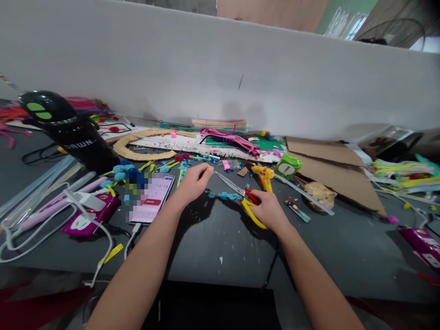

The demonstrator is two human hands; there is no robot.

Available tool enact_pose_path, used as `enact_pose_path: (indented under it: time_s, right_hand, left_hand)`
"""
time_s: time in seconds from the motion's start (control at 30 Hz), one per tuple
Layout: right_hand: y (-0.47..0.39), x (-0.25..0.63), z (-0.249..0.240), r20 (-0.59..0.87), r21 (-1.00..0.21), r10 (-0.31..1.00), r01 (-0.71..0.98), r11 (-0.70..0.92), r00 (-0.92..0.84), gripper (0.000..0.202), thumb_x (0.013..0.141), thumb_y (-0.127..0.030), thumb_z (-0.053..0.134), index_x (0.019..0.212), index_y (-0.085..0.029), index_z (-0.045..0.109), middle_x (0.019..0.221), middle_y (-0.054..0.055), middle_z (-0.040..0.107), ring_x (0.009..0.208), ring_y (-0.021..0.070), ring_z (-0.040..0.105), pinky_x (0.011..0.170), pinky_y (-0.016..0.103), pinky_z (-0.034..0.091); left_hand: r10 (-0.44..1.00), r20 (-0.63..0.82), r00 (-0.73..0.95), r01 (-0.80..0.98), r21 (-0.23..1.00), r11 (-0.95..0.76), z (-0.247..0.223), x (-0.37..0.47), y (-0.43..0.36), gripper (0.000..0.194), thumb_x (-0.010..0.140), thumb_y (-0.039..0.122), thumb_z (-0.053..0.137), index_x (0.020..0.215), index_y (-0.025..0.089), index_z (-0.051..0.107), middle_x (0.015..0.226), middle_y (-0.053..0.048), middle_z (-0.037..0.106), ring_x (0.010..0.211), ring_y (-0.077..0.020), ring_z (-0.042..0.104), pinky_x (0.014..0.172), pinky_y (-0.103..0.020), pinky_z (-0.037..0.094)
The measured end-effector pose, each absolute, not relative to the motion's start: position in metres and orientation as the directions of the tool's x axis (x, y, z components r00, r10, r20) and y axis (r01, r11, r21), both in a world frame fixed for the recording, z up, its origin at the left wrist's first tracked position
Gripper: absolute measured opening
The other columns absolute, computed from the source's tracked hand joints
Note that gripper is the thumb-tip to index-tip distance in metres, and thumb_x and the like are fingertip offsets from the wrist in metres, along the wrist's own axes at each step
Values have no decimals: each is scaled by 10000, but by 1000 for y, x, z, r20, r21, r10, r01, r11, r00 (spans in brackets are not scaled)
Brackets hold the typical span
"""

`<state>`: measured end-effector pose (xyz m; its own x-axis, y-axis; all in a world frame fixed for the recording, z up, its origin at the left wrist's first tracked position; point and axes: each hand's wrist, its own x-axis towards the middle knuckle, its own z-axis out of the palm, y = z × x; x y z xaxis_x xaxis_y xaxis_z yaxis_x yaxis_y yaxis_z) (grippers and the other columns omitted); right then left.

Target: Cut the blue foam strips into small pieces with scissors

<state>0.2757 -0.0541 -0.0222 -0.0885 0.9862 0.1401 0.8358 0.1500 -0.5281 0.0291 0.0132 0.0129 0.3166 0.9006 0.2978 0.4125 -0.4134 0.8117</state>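
Right hand (268,211) is gripping yellow-handled scissors (240,195), blades parted over blue scraps (225,196) on the worktop (213,238). Left hand (193,183) is pinching its fingertips together just beside the blade tip; its contents cannot be told.

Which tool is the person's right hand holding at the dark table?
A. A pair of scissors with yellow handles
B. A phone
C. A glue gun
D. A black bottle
A: the right hand grips the yellow handles of the scissors, whose blades point towards the left hand.
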Motion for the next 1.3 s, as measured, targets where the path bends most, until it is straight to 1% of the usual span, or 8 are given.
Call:
enact_pose_path:
  time_s: [0.17,0.33,0.4,0.47,0.63,1.1,1.3]
  right_hand:
    - [-54,275,-22,138,-539,987,831,141,-78,297,745,-363,640,602,-189,447,547,-42,410,556,106,343,529,255,240]
    - [-56,275,-20,132,-585,990,803,111,-41,381,729,-469,672,605,-195,439,556,-44,406,556,106,348,509,250,236]
    - [-57,275,-21,140,-586,989,802,121,-47,373,735,-457,667,602,-194,437,553,-45,399,553,104,341,510,250,235]
    - [-57,275,-21,151,-571,987,810,135,-59,333,745,-409,653,603,-193,443,551,-45,402,553,104,339,514,252,232]
    - [-56,274,-22,152,-551,985,821,149,-77,265,727,-330,645,609,-193,450,549,-46,412,553,104,348,517,254,226]
    - [-55,274,-22,157,-545,984,823,160,-87,242,724,-312,643,611,-190,467,546,-44,424,550,105,351,529,254,237]
    - [-56,272,-20,153,-549,985,822,151,-78,261,735,-341,639,609,-194,463,553,-37,443,549,109,369,514,252,233]
  left_hand:
    - [901,301,313,407,814,-414,12,30,14,322,960,351,426,689,177,412,654,34,377,641,-115,355,604,-274,273]
    - [910,291,295,397,829,-393,12,30,13,333,968,359,411,686,185,379,651,35,352,634,-115,343,596,-277,263]
    - [913,284,294,397,832,-387,11,30,13,336,971,365,402,687,186,378,652,35,348,630,-116,340,592,-278,259]
    - [913,279,296,400,832,-384,10,30,13,342,974,372,396,686,188,373,650,35,343,627,-117,336,588,-278,255]
    - [911,283,299,400,830,-389,10,31,13,347,976,378,391,685,190,369,645,39,339,619,-115,335,585,-278,255]
    - [910,279,306,412,823,-391,12,31,13,347,972,380,389,680,193,363,646,36,340,618,-119,338,579,-275,264]
    - [912,283,298,423,817,-392,14,31,11,343,970,381,388,681,196,363,640,32,335,613,-124,339,570,-273,266]
